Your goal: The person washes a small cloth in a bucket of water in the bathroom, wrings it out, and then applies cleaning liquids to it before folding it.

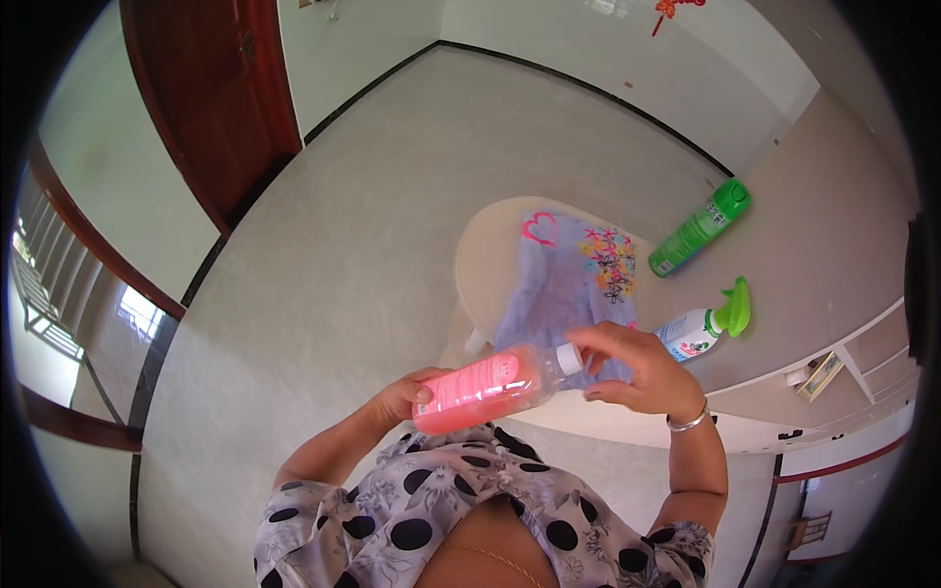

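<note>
My left hand (408,395) grips the base end of a clear plastic bottle (481,393) of pink liquid with a pink label that bears writing. The bottle lies tilted across the front of my body, its white cap (569,359) towards the right. Around the cap end, my right hand (639,367) has its thumb and fingers spread. Its fingertips come close to the cap; whether they touch it I cannot tell. Beyond the bottle, a lilac towel (562,294) with a pink heart and colourful flowers lies spread on a cream rounded tabletop (485,257).
A white spray bottle (687,334) with a green trigger head is just beyond my right hand. Farther off is a green aerosol can (698,229). A cabinet with shelves (875,353) runs along the right. A dark red wooden door (220,95) is at upper left, past the grey floor (331,257).
</note>
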